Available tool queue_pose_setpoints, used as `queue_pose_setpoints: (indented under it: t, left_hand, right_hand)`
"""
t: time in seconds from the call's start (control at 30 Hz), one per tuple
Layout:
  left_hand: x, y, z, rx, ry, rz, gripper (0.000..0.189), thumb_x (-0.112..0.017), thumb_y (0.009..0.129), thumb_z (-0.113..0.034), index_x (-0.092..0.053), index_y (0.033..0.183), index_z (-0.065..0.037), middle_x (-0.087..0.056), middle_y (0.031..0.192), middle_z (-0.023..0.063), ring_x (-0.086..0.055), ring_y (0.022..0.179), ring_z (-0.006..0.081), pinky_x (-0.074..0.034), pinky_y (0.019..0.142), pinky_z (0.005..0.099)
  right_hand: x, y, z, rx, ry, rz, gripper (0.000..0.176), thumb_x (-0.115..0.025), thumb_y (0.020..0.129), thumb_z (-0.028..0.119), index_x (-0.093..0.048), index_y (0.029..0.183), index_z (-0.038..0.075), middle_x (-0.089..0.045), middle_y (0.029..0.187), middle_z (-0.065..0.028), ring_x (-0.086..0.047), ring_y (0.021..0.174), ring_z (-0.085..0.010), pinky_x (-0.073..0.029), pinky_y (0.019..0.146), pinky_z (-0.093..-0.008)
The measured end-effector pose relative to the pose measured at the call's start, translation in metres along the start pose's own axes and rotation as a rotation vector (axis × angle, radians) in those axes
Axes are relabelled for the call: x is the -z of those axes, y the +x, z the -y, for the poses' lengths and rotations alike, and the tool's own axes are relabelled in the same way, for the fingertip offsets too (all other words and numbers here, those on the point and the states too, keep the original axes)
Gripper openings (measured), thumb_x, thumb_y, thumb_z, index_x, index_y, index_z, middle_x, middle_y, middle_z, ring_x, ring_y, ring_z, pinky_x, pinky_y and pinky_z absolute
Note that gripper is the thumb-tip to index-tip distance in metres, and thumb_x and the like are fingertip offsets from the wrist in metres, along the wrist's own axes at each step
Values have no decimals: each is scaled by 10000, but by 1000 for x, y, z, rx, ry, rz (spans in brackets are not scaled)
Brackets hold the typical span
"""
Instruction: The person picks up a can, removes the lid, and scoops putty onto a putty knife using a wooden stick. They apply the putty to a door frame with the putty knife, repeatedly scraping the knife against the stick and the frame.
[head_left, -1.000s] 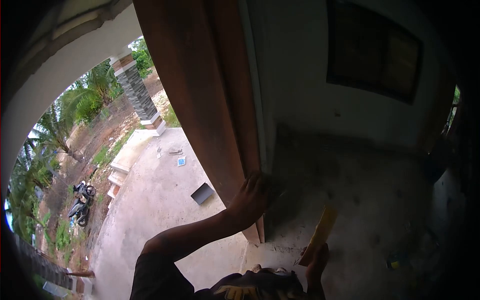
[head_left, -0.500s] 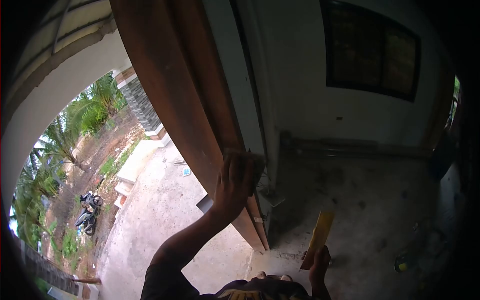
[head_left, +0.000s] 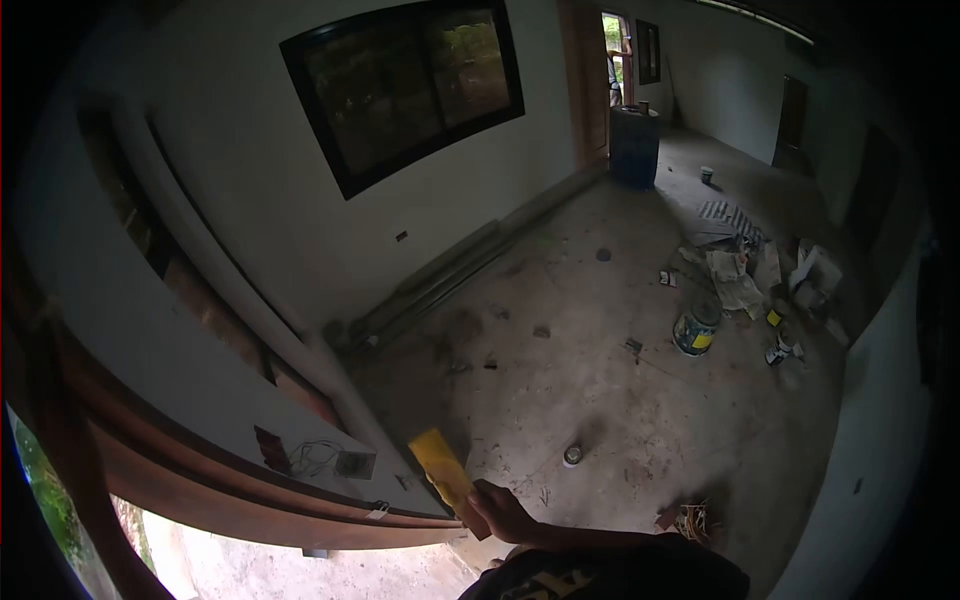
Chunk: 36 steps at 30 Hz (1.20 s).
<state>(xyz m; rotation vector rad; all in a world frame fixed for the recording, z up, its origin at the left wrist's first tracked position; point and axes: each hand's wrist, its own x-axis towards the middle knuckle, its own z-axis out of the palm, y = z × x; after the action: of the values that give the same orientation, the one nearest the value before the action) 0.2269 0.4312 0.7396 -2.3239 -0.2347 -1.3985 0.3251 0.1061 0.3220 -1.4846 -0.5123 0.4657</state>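
My right hand (head_left: 503,514) is closed around the lower end of a flat yellow strip (head_left: 440,465) with a brownish bottom edge. Its exact kind does not show. The strip slants up and left, close to the lower end of the brown wooden door frame (head_left: 250,505). At the far left my left arm (head_left: 85,480) reaches up along the frame. My left hand (head_left: 38,318) is lost in the dark there, so its fingers and anything in them cannot be made out. Loose wires (head_left: 315,457) stick out of the wall beside the frame.
On the concrete floor (head_left: 560,390) stand a small can (head_left: 572,455) and a paint bucket (head_left: 697,328). Scattered paper and debris (head_left: 735,275) lie at right. Pipes (head_left: 440,275) run along the wall under a dark window (head_left: 405,85). A blue drum (head_left: 634,150) stands farther back.
The view has swung right, into the room. My left hand, earlier on the wooden frame with a dark block-like thing, is now at the dark left edge. My right hand still holds the yellow strip.
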Motion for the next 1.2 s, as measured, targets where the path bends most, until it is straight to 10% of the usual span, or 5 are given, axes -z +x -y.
queue_pose_setpoints:
  t: [0.3,0.67,0.87,0.93,1.2]
  left_hand:
    - [-68,-253,-86,-22,99,338,464,-497,946,-89,-400,1397,-44,-333,1448,209,-368,1312,406,-356,1081,484]
    - [-31,-97,-22,37,114,61,414,-396,980,-58,-455,1385,-120,-370,1449,156,-359,1344,314,-344,1100,429]
    - [-104,-351,-96,156,-36,633,494,-383,924,-54,-322,1413,-11,-394,1389,175,-421,1256,272,-321,1064,383]
    - [-50,-265,-139,350,-398,1505,547,-496,783,62,-508,1314,-67,-568,1210,214,-563,1099,322,-440,959,423]
    - [54,31,-41,-133,82,-94,389,-525,858,-1,-584,1233,-87,-550,1284,130,-549,1148,304,-504,915,405]
  right_hand:
    - [20,-18,3,13,-100,-49,359,-416,1001,351,-510,946,8,-539,666,-81,-516,615,-154,-428,586,-320]
    - [1,-16,-8,88,57,-81,359,-423,1003,344,-510,919,6,-530,662,-80,-499,602,-145,-425,575,-305]
    - [7,-18,-8,-89,368,103,312,-423,1004,325,-520,985,29,-605,735,-69,-596,603,-135,-491,547,-277]
    - [0,-15,14,35,255,-32,333,-421,996,333,-505,989,11,-614,741,-94,-618,594,-166,-511,540,-296]
    - [0,-4,13,42,201,21,436,-440,966,444,-473,1002,10,-598,718,-106,-628,586,-198,-524,560,-320]
